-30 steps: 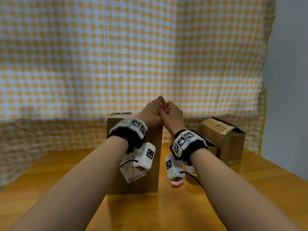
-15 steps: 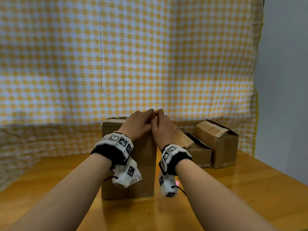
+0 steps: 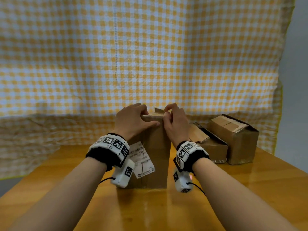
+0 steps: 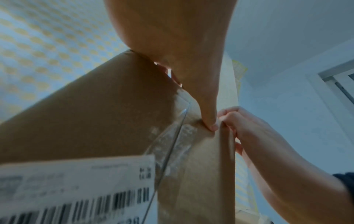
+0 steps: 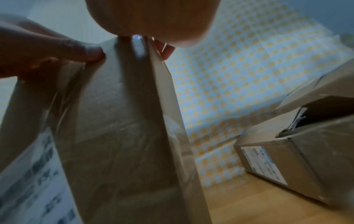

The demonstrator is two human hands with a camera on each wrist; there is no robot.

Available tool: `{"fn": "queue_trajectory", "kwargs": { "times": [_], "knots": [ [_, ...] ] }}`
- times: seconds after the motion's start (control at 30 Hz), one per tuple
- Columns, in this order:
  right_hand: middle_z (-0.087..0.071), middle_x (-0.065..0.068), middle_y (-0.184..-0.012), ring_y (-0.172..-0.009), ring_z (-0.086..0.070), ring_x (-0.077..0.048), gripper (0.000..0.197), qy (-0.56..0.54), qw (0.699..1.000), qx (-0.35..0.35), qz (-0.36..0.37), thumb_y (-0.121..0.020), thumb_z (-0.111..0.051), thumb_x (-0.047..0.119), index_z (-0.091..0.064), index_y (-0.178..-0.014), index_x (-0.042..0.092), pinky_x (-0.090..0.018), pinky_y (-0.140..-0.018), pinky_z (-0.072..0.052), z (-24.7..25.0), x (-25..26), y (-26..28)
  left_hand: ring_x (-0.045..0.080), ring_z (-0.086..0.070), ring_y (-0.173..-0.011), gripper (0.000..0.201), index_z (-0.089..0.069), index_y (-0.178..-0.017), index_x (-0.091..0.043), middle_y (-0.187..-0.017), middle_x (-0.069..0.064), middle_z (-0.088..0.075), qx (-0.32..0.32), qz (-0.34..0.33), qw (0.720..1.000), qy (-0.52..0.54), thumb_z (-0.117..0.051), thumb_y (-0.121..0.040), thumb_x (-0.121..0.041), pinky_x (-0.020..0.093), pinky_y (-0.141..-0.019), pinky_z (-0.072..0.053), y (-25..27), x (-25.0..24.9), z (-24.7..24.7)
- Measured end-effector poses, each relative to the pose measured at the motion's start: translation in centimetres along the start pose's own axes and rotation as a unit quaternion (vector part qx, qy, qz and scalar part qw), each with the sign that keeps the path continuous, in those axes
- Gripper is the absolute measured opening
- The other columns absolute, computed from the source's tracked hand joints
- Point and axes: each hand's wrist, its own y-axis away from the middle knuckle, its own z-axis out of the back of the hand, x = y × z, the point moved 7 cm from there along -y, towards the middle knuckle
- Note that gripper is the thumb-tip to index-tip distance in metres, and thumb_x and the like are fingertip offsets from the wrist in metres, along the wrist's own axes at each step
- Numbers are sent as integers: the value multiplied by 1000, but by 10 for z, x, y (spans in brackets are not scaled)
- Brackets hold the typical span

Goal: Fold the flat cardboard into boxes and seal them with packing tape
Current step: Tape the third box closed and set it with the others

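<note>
The tall cardboard box (image 3: 150, 157) stands upright on the wooden table (image 3: 233, 189), near its middle. The left hand (image 3: 133, 120) clamps the top edge, thumb pressed on the front face, seemingly to steady it. The right hand (image 3: 175, 124) pinches the top right corner, fingers curled, probably pressing tape down or closing a flap.

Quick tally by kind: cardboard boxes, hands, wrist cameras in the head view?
Boxes: 3 (tall box, middle box, right box)
Hands: 2 (left hand, right hand)
Wrist cameras: 2 (left camera, right camera)
Total: 7
</note>
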Motion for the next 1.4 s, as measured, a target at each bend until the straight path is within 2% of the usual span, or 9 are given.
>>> {"fn": "queue_trajectory", "kwargs": {
  "times": [0.13,0.3,0.57,0.67,0.8,1.03,1.17,1.3,1.4],
  "knots": [
    [-50,5,-90,-78,-45,4,8,-23,1000,6,9,-99,-50,24,-54,-107,24,-14,-64,-30,-5,4,2,11,-52,-74,65,-46,-75,-31,-74,-14,-49,-26,24,998,-45,-48,-62,-95,32,-68,-43,5,-2,-3],
    [-50,14,-79,-74,-53,-12,11,-20,997,59,56,-98,-48,20,-51,-109,21,-28,-66,-37,-6,12,-2,10,-45,-72,58,-46,-76,-26,-75,-11,-46,-7,28,999,-28,-54,-72,-84,32,-70,-32,5,-10,1],
    [-60,5,-100,-89,-54,-12,23,22,992,84,89,-98,-42,28,-47,-120,24,-31,-70,-40,-12,17,10,13,-52,-75,52,-47,-76,-28,-75,-12,-48,14,40,999,-22,-55,-71,-80,32,-68,-39,1,-5,-4],
    [-59,4,-101,-94,-55,-14,18,-18,995,77,59,-100,-41,29,-48,-115,23,-33,-72,-39,-14,9,13,9,-58,-83,46,-59,-83,-33,-85,-16,-59,33,29,999,20,-57,-73,-78,32,-72,-48,0,7,-1],
    [-59,4,-100,-91,-56,-13,12,-50,995,64,53,-100,-44,27,-46,-111,23,-31,-71,-38,-14,6,16,5,-59,-105,35,-73,-108,-35,-113,-19,-66,27,16,995,94,-66,-83,-60,25,-80,-45,7,30,10],
    [-58,5,-98,-89,-55,-13,14,-71,996,38,31,-99,-42,26,-49,-109,20,-31,-71,-39,-16,11,18,0,-55,-96,37,-68,-104,-40,-102,-20,-60,-57,62,982,168,-69,-76,-66,25,-79,-48,22,61,6],
    [-59,6,-99,-91,-56,-13,18,-90,995,27,28,-97,-43,27,-49,-110,17,-32,-75,-43,-14,12,19,-2,-60,-95,27,-60,-100,-33,-105,-16,-66,-79,68,965,242,-69,-85,-53,22,-73,-51,30,67,8],
    [-61,5,-103,-93,-59,-13,11,-126,992,25,8,-100,-52,17,-48,-110,17,-34,-80,-48,-13,9,21,-7,-60,-104,16,-67,-102,-24,-114,-15,-70,-93,67,939,325,-69,-91,-35,6,-75,-46,39,70,15],
    [-63,5,-104,-98,-61,-12,20,-153,988,17,-23,-98,-57,12,-46,-108,25,-37,-86,-51,-11,10,22,-7,-60,-105,13,-69,-101,-23,-111,-19,-70,-102,80,931,341,-69,-91,-31,16,-82,-49,40,72,14]
  ]
}}
